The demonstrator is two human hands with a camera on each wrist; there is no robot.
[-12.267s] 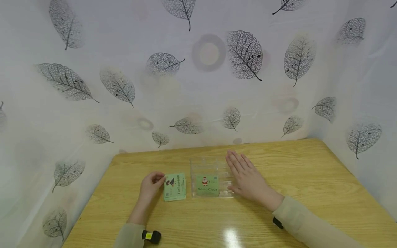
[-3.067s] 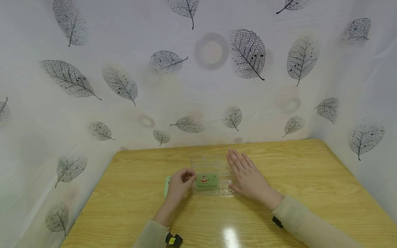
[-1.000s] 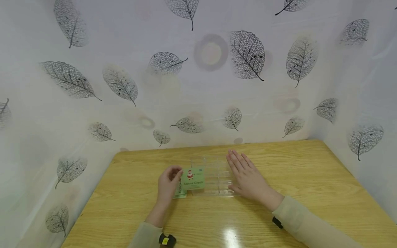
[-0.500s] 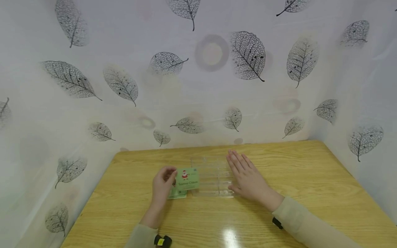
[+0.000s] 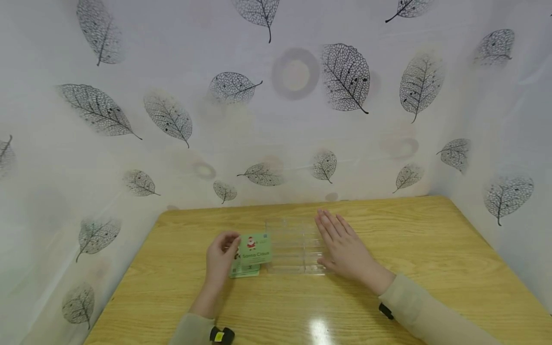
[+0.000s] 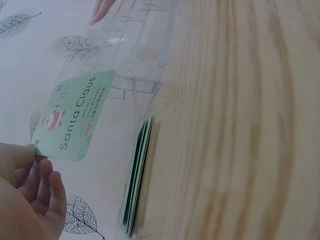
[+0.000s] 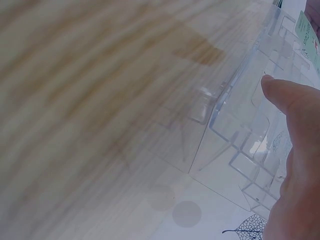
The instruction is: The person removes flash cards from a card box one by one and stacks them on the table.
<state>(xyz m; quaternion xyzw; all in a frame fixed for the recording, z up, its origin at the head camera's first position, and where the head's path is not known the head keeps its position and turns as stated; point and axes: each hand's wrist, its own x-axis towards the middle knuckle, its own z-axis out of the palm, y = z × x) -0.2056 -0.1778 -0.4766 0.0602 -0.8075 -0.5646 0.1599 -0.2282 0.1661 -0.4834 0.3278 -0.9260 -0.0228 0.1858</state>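
Between thumb and fingertips my left hand (image 5: 220, 256) pinches a green Santa Claus card (image 5: 256, 248) by its left edge. In the left wrist view that card (image 6: 77, 117) hangs clear above a short stack of green cards (image 6: 137, 175) lying on the table. From the head, the stack (image 5: 246, 274) is partly covered by the held card. Just right of it stands a clear plastic organizer (image 5: 293, 258) with several compartments. My right hand (image 5: 348, 251) lies with straight fingers along the organizer's right side; in the right wrist view its thumb (image 7: 287, 92) touches the clear plastic.
A wood-grain table (image 5: 388, 230) spreads under everything. Behind and at the sides hangs a pale cloth (image 5: 276, 124) printed with dark leaves. Both wrists carry dark straps, the left one with a yellow patch (image 5: 219, 336).
Earlier a Santa Claus card was at the organizer with my left hand beside it. My left hand has since drawn the card leftward over the stack. My right hand has stayed in place.
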